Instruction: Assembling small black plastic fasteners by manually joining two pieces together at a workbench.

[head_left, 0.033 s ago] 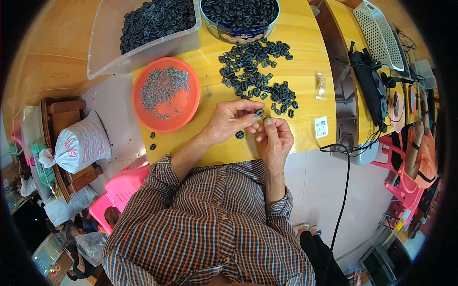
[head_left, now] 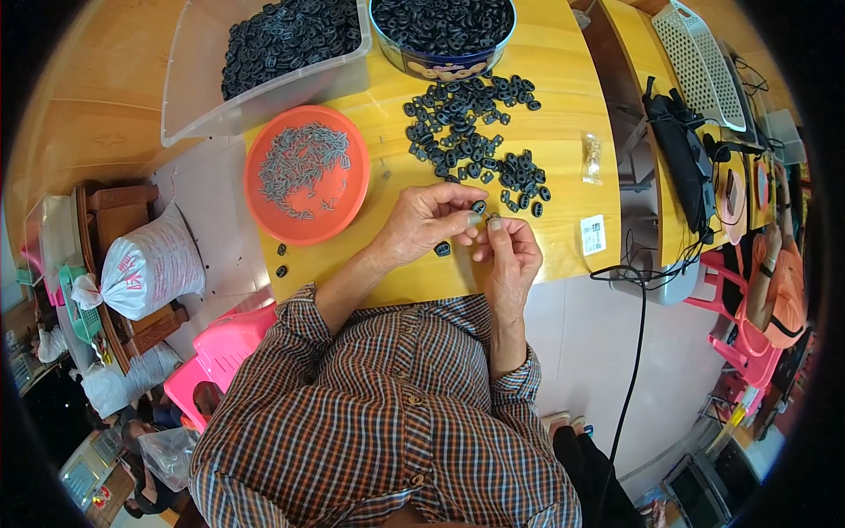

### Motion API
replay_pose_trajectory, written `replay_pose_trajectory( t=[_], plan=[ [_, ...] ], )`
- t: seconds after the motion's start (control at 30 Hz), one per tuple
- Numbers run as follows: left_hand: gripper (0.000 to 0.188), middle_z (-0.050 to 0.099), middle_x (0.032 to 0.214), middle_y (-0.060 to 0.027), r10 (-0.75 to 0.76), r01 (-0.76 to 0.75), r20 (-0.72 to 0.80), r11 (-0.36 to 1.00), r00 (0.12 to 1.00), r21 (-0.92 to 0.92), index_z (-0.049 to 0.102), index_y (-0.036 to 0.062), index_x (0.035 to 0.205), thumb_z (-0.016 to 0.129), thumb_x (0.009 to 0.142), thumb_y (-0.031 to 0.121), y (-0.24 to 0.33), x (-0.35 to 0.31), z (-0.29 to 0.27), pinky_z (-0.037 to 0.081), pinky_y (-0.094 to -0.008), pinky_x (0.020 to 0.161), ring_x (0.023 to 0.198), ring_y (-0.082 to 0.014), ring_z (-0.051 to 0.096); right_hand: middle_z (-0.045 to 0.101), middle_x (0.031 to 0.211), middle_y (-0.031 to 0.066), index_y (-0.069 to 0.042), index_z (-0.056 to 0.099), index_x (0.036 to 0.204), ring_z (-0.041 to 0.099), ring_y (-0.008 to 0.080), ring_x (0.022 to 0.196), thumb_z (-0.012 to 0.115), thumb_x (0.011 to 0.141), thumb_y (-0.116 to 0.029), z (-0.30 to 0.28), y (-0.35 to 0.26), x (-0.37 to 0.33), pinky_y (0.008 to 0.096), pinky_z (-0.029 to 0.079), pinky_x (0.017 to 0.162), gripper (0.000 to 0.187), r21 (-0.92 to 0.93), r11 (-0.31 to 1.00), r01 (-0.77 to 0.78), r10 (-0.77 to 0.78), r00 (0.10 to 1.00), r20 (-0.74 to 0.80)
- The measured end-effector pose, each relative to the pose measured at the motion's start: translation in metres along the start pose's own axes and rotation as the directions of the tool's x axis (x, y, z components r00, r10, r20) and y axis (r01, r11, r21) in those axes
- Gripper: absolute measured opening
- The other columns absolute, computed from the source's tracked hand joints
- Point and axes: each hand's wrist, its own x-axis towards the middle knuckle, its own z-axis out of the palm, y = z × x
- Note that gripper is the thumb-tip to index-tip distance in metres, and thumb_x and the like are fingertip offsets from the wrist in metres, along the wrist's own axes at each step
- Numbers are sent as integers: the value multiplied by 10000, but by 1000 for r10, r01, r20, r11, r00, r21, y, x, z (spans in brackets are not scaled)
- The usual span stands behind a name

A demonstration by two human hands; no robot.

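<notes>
Between the thumb and forefinger of my left hand is a small black oval plastic piece with two holes. My right hand is close beside it, thumb and forefinger pinched at a tiny greyish thing that is too small to name. Under my hands, one loose black piece lies on the yellow table. Just beyond them spreads a pile of similar black pieces. To the left, an orange plate holds many thin grey metal bits, too small to identify.
At the back stand a clear plastic bin and a round blue tin, both filled with black pieces. On the right lie a small clear packet and a white label. A black cable hangs past the table's right edge. A pink chair stands left.
</notes>
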Motion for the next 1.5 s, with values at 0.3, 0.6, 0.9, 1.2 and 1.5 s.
replay_pose_trajectory(
  t=[0.3, 0.6, 0.9, 1.2, 1.5],
  plan=[
    [266, 647, 901, -52, -13, 13, 9, 999, 1000, -52, 579, -9, 1144, 579, 878, 0, -6, 2, -3, 554, -250, 673, 759, -111, 643, 594, 703, 42, -16, 565, 834, 475, 60, 508, 589, 899, -121, -1, 0, 0, 176, 381, 484, 126, -12, 1000, -22, 22, 1000, -7],
    [265, 647, 900, -47, -7, 7, 8, 1000, 1000, -27, 584, -6, 1139, 586, 874, 1, -5, 1, -1, 536, -234, 679, 745, -96, 632, 597, 707, 44, -12, 572, 849, 476, 61, 506, 597, 893, -108, -2, -4, -2, 172, 382, 485, 109, -18, 1000, -7, 7, 1000, 13],
    [261, 644, 891, -44, 23, -23, -6, 999, 1000, -26, 588, -14, 1133, 572, 872, -5, -9, 1, -2, 542, -223, 638, 733, -86, 630, 632, 756, 73, 17, 595, 905, 530, 83, 540, 611, 875, -44, -4, 4, -1, 187, 438, 514, 70, 39, 998, 45, -44, 998, -37],
    [224, 626, 750, -18, -42, 43, -14, 995, 999, 90, 621, -1, 1089, 562, 874, 3, -4, 0, -2, 489, -200, 567, 619, -57, 584, 608, 712, 60, 8, 591, 878, 498, 80, 506, 585, 894, -95, -4, -2, 0, 188, 415, 492, 104, 24, 999, -33, 33, 999, -9],
    [176, 614, 698, -9, -39, 41, -15, 991, 999, 127, 635, 1, 1047, 573, 888, 42, -5, 0, 0, 467, -188, 529, 577, -51, 568, 615, 728, 63, -2, 591, 872, 486, 77, 514, 582, 893, -91, -6, -1, 4, 182, 404, 500, 92, 178, 978, -106, 97, 994, 59]
  ],
)
